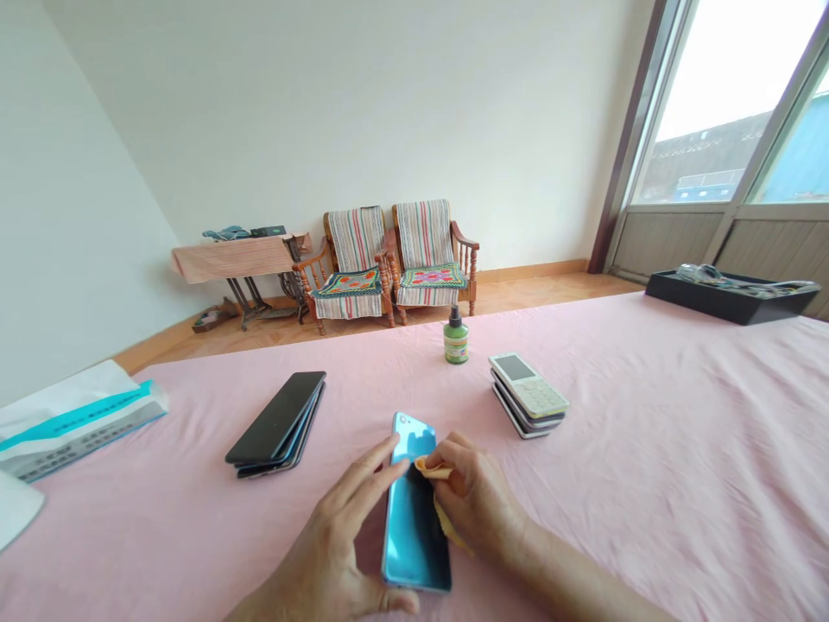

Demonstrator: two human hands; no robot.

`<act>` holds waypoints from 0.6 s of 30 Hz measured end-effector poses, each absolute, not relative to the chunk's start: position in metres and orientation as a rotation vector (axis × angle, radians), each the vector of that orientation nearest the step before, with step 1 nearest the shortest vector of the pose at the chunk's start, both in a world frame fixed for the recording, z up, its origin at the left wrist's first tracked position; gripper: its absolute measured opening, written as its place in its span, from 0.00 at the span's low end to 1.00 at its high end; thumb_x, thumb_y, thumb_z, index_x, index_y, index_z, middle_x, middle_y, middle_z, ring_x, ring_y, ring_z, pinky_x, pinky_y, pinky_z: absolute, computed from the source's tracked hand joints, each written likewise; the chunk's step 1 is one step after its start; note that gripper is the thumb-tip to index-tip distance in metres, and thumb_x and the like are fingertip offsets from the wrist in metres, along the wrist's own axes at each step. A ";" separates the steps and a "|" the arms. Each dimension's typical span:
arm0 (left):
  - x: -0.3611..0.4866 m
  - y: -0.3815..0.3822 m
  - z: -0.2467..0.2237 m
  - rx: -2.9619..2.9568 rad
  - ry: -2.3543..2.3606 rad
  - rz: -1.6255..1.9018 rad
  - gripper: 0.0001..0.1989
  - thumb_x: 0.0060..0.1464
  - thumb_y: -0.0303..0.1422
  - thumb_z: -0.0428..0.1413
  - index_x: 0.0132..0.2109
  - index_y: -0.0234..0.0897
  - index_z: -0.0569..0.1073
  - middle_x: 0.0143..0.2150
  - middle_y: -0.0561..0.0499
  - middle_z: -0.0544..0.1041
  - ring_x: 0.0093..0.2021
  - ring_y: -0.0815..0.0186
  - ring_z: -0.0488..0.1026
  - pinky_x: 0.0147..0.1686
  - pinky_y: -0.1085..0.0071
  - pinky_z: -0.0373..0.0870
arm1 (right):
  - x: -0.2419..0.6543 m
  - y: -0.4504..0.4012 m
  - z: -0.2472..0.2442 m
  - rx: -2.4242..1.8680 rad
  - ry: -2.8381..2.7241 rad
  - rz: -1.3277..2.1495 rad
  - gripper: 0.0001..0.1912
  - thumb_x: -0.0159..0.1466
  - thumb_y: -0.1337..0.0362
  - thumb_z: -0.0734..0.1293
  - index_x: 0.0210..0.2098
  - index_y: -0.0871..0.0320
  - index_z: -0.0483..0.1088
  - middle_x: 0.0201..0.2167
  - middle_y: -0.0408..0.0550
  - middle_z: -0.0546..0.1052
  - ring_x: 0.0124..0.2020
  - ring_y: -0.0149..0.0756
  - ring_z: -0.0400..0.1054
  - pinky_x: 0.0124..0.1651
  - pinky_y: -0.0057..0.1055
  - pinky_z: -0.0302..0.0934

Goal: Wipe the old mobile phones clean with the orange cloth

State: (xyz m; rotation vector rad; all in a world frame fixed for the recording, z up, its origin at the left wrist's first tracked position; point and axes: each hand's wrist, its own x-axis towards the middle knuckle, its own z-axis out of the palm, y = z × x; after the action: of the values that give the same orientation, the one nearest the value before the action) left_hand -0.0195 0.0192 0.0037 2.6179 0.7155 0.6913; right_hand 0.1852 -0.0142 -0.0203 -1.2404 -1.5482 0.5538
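A glossy blue smartphone (414, 540) lies back side up on the pink cloth, its camera corner pointing away from me. My left hand (337, 518) spans its left side, fingers on the upper left edge and back, thumb at the bottom edge, bracing it. In my right hand (476, 497) a folded yellow cloth (433, 469) is pinched and pressed against the phone's back. Part of that cloth hangs below my right fingers. A stack of dark smartphones (278, 423) lies to the left. On the right sits a stack topped by a white keypad phone (528, 384).
A green spray bottle (456, 337) stands beyond the phone. A tissue pack (84, 423) lies at the left. At the far right is a black box (731, 298) with cables in it. Two wooden chairs (427, 250) and a small table (237, 257) stand by the wall.
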 end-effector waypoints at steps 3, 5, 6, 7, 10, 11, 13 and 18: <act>-0.016 0.015 0.008 2.792 0.701 0.828 0.41 0.43 0.50 0.64 0.61 0.40 0.62 0.59 0.39 0.66 0.58 0.49 0.64 0.56 0.53 0.65 | 0.186 -0.013 -0.024 -1.255 -1.564 0.577 0.19 0.49 0.83 0.59 0.31 0.59 0.73 0.29 0.44 0.72 0.30 0.31 0.69 0.35 0.25 0.60; -0.015 0.011 0.012 2.856 0.713 0.864 0.36 0.43 0.47 0.65 0.57 0.39 0.66 0.54 0.40 0.71 0.54 0.51 0.68 0.52 0.56 0.71 | 0.186 -0.013 -0.025 -1.269 -1.571 0.589 0.19 0.49 0.83 0.58 0.32 0.58 0.73 0.29 0.44 0.71 0.31 0.31 0.69 0.35 0.25 0.60; -0.014 0.009 0.013 2.880 0.714 0.876 0.33 0.44 0.45 0.65 0.56 0.38 0.68 0.52 0.41 0.72 0.52 0.52 0.69 0.49 0.58 0.73 | 0.186 -0.013 -0.025 -1.272 -1.575 0.594 0.19 0.49 0.83 0.58 0.32 0.58 0.73 0.29 0.44 0.71 0.31 0.31 0.69 0.35 0.25 0.60; -0.014 0.007 0.013 2.899 0.703 0.891 0.30 0.46 0.44 0.65 0.54 0.37 0.69 0.50 0.41 0.73 0.50 0.53 0.70 0.47 0.59 0.74 | 0.186 -0.013 -0.025 -1.271 -1.581 0.599 0.20 0.49 0.83 0.58 0.32 0.58 0.73 0.29 0.44 0.71 0.31 0.31 0.69 0.35 0.25 0.60; -0.013 0.001 0.013 2.957 0.631 1.001 0.19 0.55 0.41 0.59 0.49 0.33 0.72 0.43 0.42 0.75 0.44 0.57 0.72 0.43 0.64 0.75 | 0.187 -0.014 -0.024 -1.254 -1.600 0.601 0.19 0.49 0.84 0.58 0.31 0.58 0.73 0.29 0.43 0.71 0.31 0.30 0.69 0.35 0.24 0.60; -0.012 0.000 0.013 2.988 0.593 1.040 0.16 0.59 0.39 0.56 0.48 0.32 0.72 0.41 0.43 0.76 0.42 0.59 0.73 0.41 0.65 0.75 | 0.186 -0.015 -0.023 -1.248 -1.614 0.605 0.20 0.49 0.84 0.58 0.31 0.58 0.73 0.30 0.43 0.71 0.31 0.30 0.68 0.35 0.23 0.60; -0.011 -0.003 0.013 3.071 0.509 1.052 0.12 0.64 0.34 0.50 0.45 0.31 0.73 0.37 0.45 0.76 0.39 0.61 0.73 0.40 0.66 0.74 | 0.186 -0.020 -0.022 -1.240 -1.660 0.615 0.21 0.48 0.84 0.58 0.30 0.57 0.73 0.30 0.42 0.72 0.30 0.29 0.68 0.33 0.22 0.59; -0.011 -0.004 0.013 3.120 0.416 0.889 0.09 0.63 0.28 0.50 0.40 0.31 0.74 0.32 0.48 0.74 0.34 0.63 0.71 0.35 0.67 0.72 | 0.184 -0.029 -0.017 -1.287 -1.764 0.569 0.19 0.47 0.84 0.58 0.27 0.57 0.72 0.28 0.42 0.71 0.30 0.29 0.66 0.31 0.22 0.57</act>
State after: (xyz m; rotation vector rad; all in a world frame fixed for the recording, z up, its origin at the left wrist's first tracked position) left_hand -0.0106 -0.0041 0.0129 3.1196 0.4162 0.8892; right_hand 0.1835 -0.0291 -0.0174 -1.2874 -1.7637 0.5689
